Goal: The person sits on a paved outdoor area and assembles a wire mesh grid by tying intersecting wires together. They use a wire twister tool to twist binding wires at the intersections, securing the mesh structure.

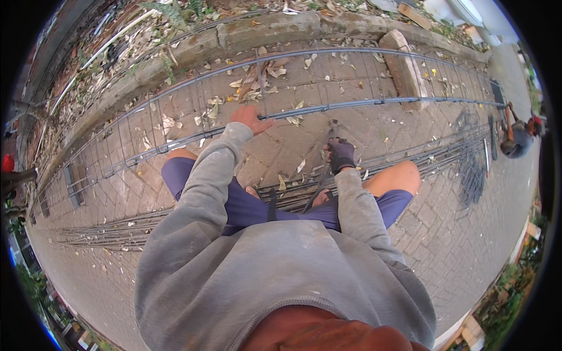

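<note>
A long rebar cage (pixel 328 106), made of dark bars with thin stirrups, lies across the paving in front of me. My left hand (pixel 250 119), bare, is closed around its near bars beside a stirrup, thumb pointing right; the fingertips are partly hidden. My right hand (pixel 341 153) wears a dark fingerless glove and grips metal pincers (pixel 333 125). Their rounded head points away from me, just short of the cage's near bars, and the handles pass through my fist. I squat with my knees apart, close to the cage.
Loose steel rods (pixel 111 233) lie beneath and beside me. A concrete block (pixel 405 70) props the cage at right, near a curb (pixel 269 30) with dry leaves. Tangled wire (pixel 471 181) is on the right paving. Another person (pixel 518 137) crouches at the cage's far right end.
</note>
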Demonstrator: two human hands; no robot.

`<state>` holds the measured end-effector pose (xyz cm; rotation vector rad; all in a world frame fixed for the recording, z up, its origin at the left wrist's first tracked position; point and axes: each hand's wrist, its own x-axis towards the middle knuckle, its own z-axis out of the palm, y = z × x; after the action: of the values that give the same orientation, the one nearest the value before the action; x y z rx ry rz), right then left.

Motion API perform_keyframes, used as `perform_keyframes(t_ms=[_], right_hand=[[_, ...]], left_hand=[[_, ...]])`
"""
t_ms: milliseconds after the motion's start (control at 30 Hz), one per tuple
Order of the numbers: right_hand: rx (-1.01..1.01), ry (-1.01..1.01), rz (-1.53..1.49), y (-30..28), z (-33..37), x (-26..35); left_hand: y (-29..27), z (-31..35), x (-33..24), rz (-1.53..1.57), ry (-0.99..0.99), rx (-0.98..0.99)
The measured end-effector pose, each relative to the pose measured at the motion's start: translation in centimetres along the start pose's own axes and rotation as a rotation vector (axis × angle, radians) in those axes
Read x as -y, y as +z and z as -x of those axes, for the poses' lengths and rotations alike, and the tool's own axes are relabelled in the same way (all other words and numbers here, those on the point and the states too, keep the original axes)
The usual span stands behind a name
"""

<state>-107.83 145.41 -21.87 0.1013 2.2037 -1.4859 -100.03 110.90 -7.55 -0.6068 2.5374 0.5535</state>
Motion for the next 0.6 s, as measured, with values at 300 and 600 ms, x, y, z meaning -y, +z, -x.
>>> perform_keyframes(t_ms=[300, 600], right_hand=[[-0.553, 0.291, -0.779, -1.9, -2.7, 0.5], [-0.819, -0.077, -0.664, -3.2, -2.0, 7.9]], left_hand=[[-1.2, -0.1, 0.5, 0.113, 0.052, 0.004], [-0.9, 0.0, 0.6, 0.127, 0.084, -0.09]])
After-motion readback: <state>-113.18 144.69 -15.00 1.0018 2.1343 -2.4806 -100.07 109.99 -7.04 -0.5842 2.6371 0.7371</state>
